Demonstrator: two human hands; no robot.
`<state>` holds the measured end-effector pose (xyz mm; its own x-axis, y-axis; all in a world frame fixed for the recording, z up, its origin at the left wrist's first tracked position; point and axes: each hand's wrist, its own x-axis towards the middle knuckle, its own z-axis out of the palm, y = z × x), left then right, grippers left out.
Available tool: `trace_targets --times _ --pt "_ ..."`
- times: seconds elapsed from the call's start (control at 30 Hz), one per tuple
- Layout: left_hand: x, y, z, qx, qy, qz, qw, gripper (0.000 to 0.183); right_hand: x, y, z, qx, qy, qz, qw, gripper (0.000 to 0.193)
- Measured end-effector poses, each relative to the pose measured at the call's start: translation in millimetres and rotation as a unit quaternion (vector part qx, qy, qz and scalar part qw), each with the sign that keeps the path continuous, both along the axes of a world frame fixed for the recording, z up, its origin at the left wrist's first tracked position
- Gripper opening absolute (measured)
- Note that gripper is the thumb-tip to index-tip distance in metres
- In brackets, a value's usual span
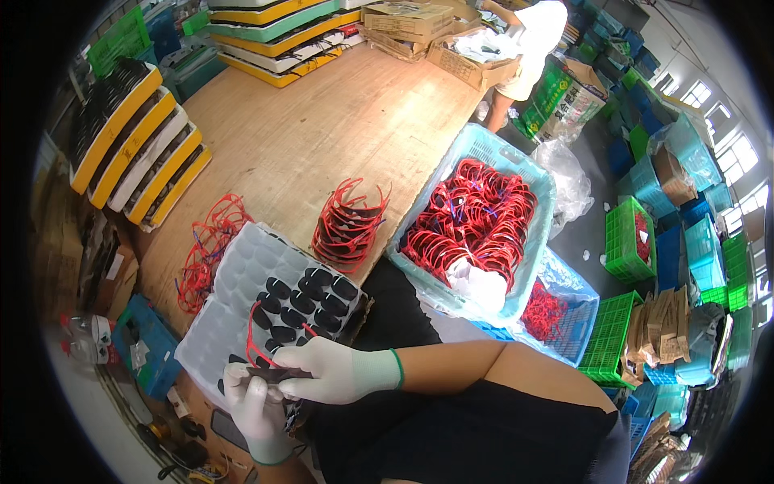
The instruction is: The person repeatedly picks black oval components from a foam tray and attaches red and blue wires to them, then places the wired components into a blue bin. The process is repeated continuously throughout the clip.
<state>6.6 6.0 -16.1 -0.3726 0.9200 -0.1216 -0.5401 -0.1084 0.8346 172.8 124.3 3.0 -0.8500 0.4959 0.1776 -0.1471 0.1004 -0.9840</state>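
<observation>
Both my hands wear white gloves and meet low in the head view. Between them is a pair of red-armed glasses (pixel 276 374) with a dark front. My left hand (pixel 256 407) pinches one end of the front, while my right hand (pixel 324 371) grips the other end. The red arms point up and away from me. Just beyond my hands lies a white moulded tray (pixel 211 323) with round pockets, several holding dark lenses (pixel 302 302). A row of red glasses (pixel 351 230) stands past the tray's right corner. Tangled red frames (pixel 211 246) lie to its left.
A light-blue crate (pixel 542 206) full of red glasses stands right of the wooden table (pixel 322 121). Below it is a blue crate (pixel 576 323). Stacked yellow and white trays (pixel 141 141) rise at the left and back. A person (pixel 536 40) stands by cardboard boxes (pixel 459 68).
</observation>
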Motion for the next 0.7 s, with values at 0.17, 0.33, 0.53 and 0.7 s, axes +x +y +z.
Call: trace_targets --times 0.17,0.33,0.53,0.7 --pt "22 16 13 0.009 -0.081 -0.023 0.996 0.040 0 5 3 0.047 -0.068 0.024 0.996 0.024" --pt "15 3 -11 0.016 -0.062 -0.015 0.998 0.036 8 12 28 0.031 -0.091 0.108 0.989 0.025" --pt "10 -5 -10 0.031 -0.054 -0.016 0.998 0.030 6 7 6 -0.016 -0.012 0.113 0.993 0.023" --pt "13 -5 -11 0.028 -0.073 0.026 0.997 0.028 5 6 15 0.014 -0.053 0.119 0.991 0.024"
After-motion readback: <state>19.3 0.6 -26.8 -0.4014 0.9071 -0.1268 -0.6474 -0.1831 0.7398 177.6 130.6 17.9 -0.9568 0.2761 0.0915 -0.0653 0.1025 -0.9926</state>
